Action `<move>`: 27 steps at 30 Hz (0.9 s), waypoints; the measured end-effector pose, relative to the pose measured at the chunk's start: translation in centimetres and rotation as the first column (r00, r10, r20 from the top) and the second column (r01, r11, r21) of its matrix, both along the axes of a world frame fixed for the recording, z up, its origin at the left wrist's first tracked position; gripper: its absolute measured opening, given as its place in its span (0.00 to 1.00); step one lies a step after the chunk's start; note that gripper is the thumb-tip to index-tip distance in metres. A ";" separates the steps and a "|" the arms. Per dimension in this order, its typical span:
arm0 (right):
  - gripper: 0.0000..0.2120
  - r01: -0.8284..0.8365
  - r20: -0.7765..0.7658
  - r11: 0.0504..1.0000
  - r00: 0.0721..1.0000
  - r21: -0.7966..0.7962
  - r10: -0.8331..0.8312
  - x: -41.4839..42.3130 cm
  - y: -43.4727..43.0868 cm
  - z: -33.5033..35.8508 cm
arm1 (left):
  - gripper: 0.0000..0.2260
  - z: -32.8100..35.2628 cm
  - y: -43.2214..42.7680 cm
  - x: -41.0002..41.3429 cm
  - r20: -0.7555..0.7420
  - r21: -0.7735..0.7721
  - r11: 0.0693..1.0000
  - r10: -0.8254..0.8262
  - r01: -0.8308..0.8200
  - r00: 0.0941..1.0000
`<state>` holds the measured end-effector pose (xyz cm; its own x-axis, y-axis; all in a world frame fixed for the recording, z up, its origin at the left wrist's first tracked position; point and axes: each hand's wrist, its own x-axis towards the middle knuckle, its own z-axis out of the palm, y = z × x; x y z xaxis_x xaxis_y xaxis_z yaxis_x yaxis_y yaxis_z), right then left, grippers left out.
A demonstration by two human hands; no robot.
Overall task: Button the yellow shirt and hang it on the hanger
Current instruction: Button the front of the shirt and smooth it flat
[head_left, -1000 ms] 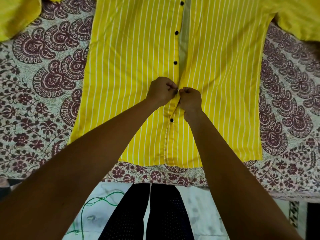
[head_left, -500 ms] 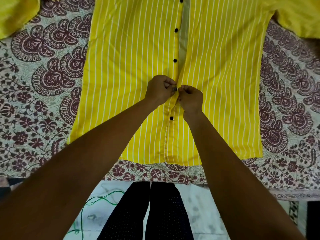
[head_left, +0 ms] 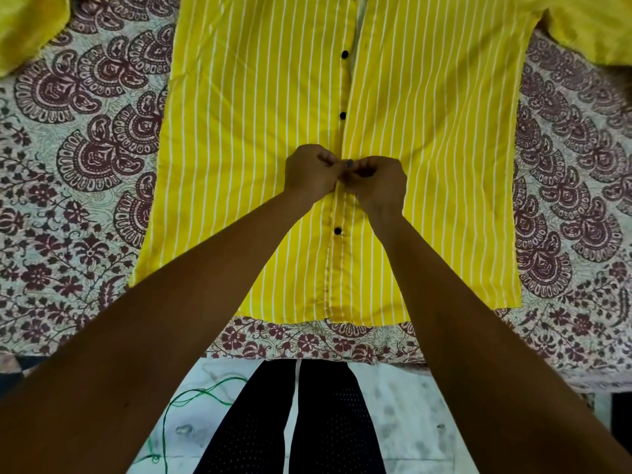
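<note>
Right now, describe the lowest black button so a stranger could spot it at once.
A yellow striped shirt lies flat on the maroon-patterned bedsheet, black buttons running down its centre. Follow that line past the left hand and right hand toward the hem: the lowest black button sits between the wrists, the only one below the hands.

The yellow shirt is thin woven cloth, smooth and matt, with fine white stripes. Its buttons are dark and look like hard plastic with a slight gloss. The bedsheet is matt printed cloth. The floor is a hard, pale, mottled surface. The trousers are dark cloth with a fine dotted texture.
</note>
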<state>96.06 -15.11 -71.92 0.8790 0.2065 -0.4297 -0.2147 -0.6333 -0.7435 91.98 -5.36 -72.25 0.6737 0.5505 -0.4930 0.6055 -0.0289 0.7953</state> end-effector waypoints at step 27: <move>0.04 -0.077 -0.041 0.997 0.996 -0.031 0.075 0.4 0.4 0.4 | 0.23 -1.4 -0.6 -2.0 0.265 0.156 0.988 -0.030 -0.012 0.964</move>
<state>96.43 -14.66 -71.52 0.8433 0.2574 -0.4718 -0.1941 -0.6726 -0.7141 89.96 -5.95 -73.68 0.7741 0.5992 -0.2044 0.3719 -0.1691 0.9127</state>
